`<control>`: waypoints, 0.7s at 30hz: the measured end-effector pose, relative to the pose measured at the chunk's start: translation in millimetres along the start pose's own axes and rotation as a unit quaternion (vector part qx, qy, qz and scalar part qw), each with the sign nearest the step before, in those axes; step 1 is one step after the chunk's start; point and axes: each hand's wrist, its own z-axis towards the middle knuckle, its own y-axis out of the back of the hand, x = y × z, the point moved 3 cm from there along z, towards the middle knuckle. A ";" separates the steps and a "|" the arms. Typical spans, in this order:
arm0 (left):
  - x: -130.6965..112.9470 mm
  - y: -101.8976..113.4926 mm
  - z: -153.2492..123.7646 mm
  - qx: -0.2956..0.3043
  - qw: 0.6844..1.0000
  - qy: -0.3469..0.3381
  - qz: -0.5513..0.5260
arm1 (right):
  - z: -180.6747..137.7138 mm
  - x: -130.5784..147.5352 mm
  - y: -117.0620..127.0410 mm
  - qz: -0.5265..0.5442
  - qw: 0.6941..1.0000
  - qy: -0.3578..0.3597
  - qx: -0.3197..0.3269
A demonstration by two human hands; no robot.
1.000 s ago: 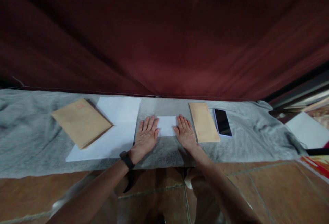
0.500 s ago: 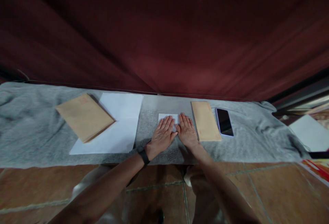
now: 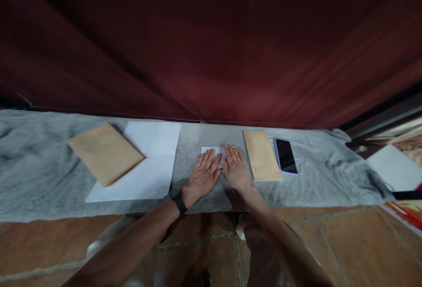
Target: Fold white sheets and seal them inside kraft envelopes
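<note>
A small piece of white paper (image 3: 207,149) lies near the middle of a long, cloth-covered bench (image 3: 326,170), under the wearer's two bare hands. Both hands rest palm down, reaching in from the front edge, with the fingers pointing towards the back edge. The left hand (image 3: 201,175), below a dark watch (image 3: 178,201), has its fingers slightly spread; the right hand (image 3: 236,170) holds its fingers nearly together. Neither is pinching anything. The thumbs point inward, close to each other. What shows of the paper is mainly a narrow strip just beyond the fingertips, on the back-edge side, its long axis running left to right, roughly parallel to the bench's long edges. Its left corner peeks out past the left fingers. Neither hand is clearly nearer: both lie over it, and how far it extends beneath them cannot be told. Just beside the right hand, towards the bench's right end, lies a brown envelope (image 3: 263,155), then a phone (image 3: 286,156). Well to the left, brown envelopes (image 3: 105,153) overlap larger white sheets (image 3: 156,175).
</note>
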 end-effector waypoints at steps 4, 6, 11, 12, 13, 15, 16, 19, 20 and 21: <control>-0.7 -3.8 0.1 0.010 1.000 -0.004 0.009 | 0.2 19.1 -2.7 0.039 0.996 0.068 0.040; -0.9 -5.9 -0.1 0.011 1.000 -0.001 0.009 | -1.2 20.9 -4.4 0.048 0.995 0.075 0.049; -0.8 -6.4 -0.5 0.013 1.000 0.003 0.001 | -3.4 14.1 -6.9 0.042 0.995 0.071 0.053; -0.7 -5.7 -0.5 0.013 1.000 0.003 -0.001 | -3.7 13.0 -7.2 0.040 0.995 0.073 0.052; -0.7 -4.9 -0.6 0.013 1.000 0.003 -0.002 | -4.1 12.2 -7.5 0.039 0.995 0.075 0.051; -1.0 -3.1 -0.9 0.009 1.000 0.002 -0.005 | -5.1 10.5 -7.8 0.035 0.995 0.074 0.047; -1.3 -2.2 -1.0 0.007 1.000 0.001 -0.007 | -5.6 9.4 -7.8 0.032 0.996 0.071 0.047; -2.7 0.3 -1.1 0.007 1.000 -0.001 -0.010 | -7.1 5.0 -7.2 0.022 0.997 0.060 0.048; -3.1 0.9 -1.1 0.009 1.000 0.000 -0.010 | -7.6 3.3 -7.0 0.018 0.997 0.058 0.050; -3.4 1.5 -1.1 0.011 1.000 0.001 -0.010 | -8.1 1.6 -6.7 0.013 0.997 0.057 0.050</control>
